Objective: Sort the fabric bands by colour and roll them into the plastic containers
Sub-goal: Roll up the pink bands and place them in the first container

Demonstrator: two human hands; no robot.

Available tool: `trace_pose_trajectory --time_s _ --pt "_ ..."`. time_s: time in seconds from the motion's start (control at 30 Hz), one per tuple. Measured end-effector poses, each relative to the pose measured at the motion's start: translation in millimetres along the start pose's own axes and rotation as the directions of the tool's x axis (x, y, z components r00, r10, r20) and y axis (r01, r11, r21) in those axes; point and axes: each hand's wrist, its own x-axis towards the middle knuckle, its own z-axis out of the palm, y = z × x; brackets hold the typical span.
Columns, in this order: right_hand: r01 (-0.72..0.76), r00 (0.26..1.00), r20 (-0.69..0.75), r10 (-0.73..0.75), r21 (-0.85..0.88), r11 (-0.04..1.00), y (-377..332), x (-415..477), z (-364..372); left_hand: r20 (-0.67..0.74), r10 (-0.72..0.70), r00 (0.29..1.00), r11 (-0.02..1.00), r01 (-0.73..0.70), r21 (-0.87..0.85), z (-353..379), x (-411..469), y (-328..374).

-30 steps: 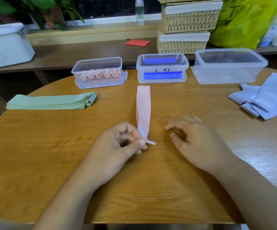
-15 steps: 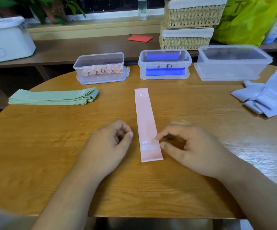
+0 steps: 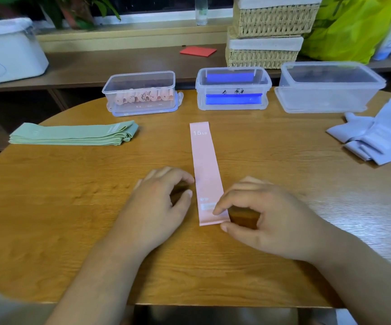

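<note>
Lower centre, your right hand point(image 3: 264, 219) is pinching the flat pink fabric band point(image 3: 203, 156), left hand point(image 3: 159, 207) lying slack, empty; tight rolling likely comes next.

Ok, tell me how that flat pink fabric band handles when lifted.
Probably floppy and light: the flat pink fabric band lies thin against the wooden table. It should curl readily, judging by the pink rolls in the clear plastic container.
</note>
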Motion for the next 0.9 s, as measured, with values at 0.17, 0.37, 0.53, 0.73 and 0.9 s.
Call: trace_pose_trajectory --time_s 0.17,0.37,0.53,0.73,0.9 --pt "0.003 1.0 -0.024 -0.003 0.01 1.0 -1 2 2 0.06 0.05 0.997 0.997 -0.053 0.053 2 -3 5" --pt "-0.009 0.996 -0.094 0.013 0.046 0.999 -2 2 4 0.057 0.063 0.996 0.996 -0.067 0.059 4 -4 3" --pt "0.012 0.994 -0.113 -0.011 0.004 1.0 -1 3 5 -0.042 0.177 0.983 0.974 -0.181 -0.133 -4 -13 4" --pt "0.019 0.991 -0.131 -0.016 0.025 0.999 1 4 7 0.073 0.308 0.949 0.943 -0.294 -0.156 -9 -26 4" --pt "0.022 0.994 -0.111 -0.015 0.06 0.998 2 1 6 0.099 0.362 0.927 0.929 -0.351 -0.115 -3 -21 1"
